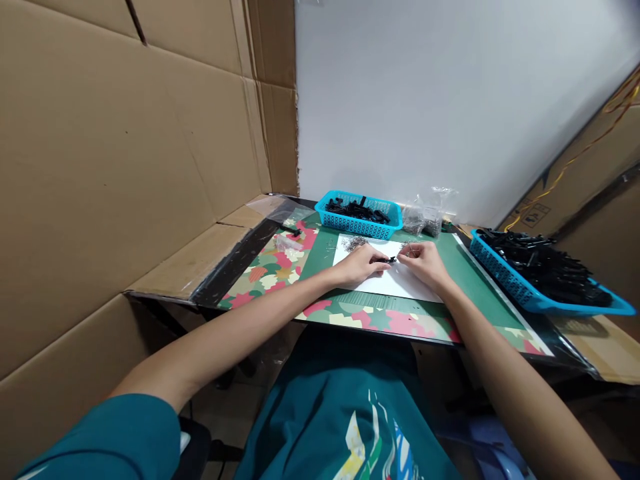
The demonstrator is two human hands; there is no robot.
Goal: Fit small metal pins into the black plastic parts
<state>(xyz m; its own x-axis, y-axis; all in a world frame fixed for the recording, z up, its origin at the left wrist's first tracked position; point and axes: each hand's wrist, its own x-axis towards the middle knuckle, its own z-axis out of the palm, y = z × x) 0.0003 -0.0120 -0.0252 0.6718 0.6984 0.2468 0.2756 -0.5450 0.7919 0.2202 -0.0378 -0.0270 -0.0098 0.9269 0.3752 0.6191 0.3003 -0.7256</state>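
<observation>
My left hand [361, 265] is closed round a small black plastic part [391, 261], whose end sticks out past the fingertips toward the right. Just to its right, my right hand [423, 262] is pinched close to that end; whatever its fingertips hold is too small to make out. Both hands are over a white sheet [400, 287] on the table. Behind my left hand lies a pile of tiny metal pieces [356, 243], and more small metal pieces [411, 247] show behind my right fingers.
A blue basket [383, 230] of black parts stands at the back, beside clear bags [430, 217] of small pieces. A larger blue basket [520, 293], heaped with black parts, is at the right. Cardboard [150, 133] walls the left. A black part [290, 230] lies at the table's left.
</observation>
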